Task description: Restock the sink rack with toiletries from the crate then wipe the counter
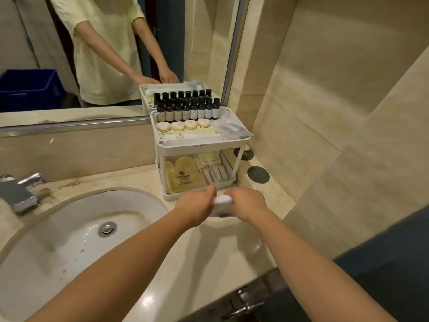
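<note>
Left hand (197,205) and right hand (249,203) hold a white cloth (223,204) before the sink rack (202,145).
Fingers of both hands curl round opposite ends of the cloth, just in front of the rack's lower tier, over the counter (275,194).

Back right corner of the beige marble worktop (209,252) taken by a white two-tier plastic rack (202,145); mirror (23,31) behind it, beige tiled wall (325,135) to its right; narrow strip between rack and wall carries two dark round discs (258,174); left hand (197,205) and right hand (249,202), gripping a white cloth (222,201), occupy the space before the rack's foot; worktop bare nearer the front edge; white oval sink basin (69,228) open leftward, chrome tap (18,194) at its left rim.
</note>
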A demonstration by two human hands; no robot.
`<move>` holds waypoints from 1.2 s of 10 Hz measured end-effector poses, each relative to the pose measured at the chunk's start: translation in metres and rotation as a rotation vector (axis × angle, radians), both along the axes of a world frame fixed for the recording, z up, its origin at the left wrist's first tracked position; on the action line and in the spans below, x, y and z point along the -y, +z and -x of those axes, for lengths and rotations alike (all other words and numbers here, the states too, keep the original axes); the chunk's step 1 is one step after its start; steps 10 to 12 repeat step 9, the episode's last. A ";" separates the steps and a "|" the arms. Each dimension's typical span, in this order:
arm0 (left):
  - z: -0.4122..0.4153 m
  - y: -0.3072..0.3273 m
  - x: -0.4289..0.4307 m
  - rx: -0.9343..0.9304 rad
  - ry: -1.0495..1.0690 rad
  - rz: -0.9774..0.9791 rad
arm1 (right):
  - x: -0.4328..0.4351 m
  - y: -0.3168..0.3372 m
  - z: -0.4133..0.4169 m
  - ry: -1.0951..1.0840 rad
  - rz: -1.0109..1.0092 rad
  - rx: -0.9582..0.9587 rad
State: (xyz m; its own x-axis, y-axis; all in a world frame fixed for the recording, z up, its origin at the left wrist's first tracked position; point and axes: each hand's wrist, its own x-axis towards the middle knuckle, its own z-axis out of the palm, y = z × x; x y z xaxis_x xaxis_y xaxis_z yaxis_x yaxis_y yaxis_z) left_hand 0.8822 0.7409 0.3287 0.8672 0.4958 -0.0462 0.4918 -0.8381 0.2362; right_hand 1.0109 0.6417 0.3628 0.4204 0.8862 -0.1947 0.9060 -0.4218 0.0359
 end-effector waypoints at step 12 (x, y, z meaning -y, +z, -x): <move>-0.056 -0.078 0.071 -0.402 -0.018 0.315 | 0.054 -0.091 -0.058 0.003 0.391 -0.298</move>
